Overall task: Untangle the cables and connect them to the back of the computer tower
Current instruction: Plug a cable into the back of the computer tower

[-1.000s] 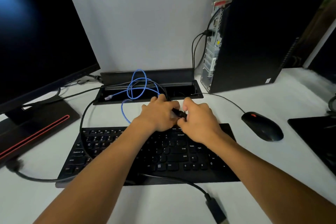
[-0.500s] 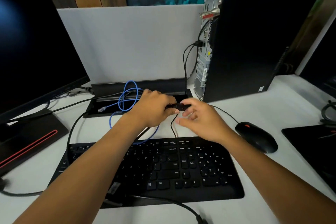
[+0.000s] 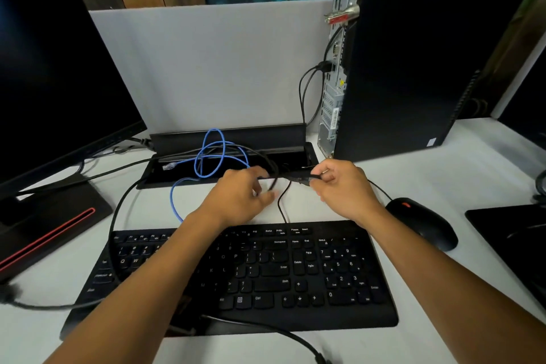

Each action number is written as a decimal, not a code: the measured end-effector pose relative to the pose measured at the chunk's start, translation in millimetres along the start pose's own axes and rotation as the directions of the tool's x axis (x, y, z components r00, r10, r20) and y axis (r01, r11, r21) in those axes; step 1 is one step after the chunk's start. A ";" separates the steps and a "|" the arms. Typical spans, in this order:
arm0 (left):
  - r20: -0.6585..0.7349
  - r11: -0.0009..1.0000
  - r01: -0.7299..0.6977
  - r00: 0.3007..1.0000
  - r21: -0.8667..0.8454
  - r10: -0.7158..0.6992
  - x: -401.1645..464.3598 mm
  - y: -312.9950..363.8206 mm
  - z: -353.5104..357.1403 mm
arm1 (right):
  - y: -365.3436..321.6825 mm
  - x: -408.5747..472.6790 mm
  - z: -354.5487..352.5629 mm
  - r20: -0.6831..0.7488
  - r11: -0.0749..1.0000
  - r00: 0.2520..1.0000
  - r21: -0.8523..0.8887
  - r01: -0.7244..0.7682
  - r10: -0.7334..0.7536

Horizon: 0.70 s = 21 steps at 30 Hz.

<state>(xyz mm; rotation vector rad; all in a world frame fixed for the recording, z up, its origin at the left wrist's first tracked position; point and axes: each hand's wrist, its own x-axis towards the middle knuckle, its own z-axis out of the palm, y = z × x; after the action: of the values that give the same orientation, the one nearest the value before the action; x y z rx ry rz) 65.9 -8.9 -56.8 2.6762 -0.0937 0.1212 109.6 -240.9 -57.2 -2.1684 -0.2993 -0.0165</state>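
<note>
Untangling stage. Your right hand [image 3: 344,189] pinches the plug end of a black cable [image 3: 300,178], fingers curled round the connector; your left hand [image 3: 242,196] holds the same cable's run where it bends into a loop, fingers curled about it. The two hands sit apart, the cable stretched between them above the table [image 3: 443,319], just beyond the keyboard [image 3: 266,275]. Beyond your left hand the blue cable [image 3: 206,156] lies looped over the open cable tray [image 3: 230,139], crossed by other black leads — still knotted, by the look of it. Beyond your right hand stands the computer tower [image 3: 428,68], its rear panel [image 3: 334,91] turned toward the hands, with two black leads already plugged in. The next move, judged from this, calls for drawing the plug clear of the loop — then carrying it up to a matching free port. Which port suits it cannot be told: the connector is blurred.
</note>
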 end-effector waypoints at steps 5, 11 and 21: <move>0.121 0.983 -0.159 0.982 0.093 0.147 -23.5 0.5 -14.6 | 4.0 -1.5 2.9 -0.011 0.986 1.000 -0.168 0.007 -0.009; 0.032 0.975 -0.193 0.981 0.108 0.190 -50.5 -13.8 -16.7 | -7.8 -16.5 4.2 0.077 0.977 0.993 -0.187 0.102 -0.089; -0.150 0.975 -0.163 0.971 0.153 0.186 -89.8 -7.6 -17.0 | -33.4 -55.9 16.2 0.098 0.996 0.991 -0.001 0.088 -0.088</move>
<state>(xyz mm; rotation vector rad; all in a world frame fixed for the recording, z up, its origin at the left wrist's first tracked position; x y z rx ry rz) -23.9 9.6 -54.1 2.7812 -0.2794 0.4172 46.4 -221.0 -46.6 -2.1634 -0.4514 0.0387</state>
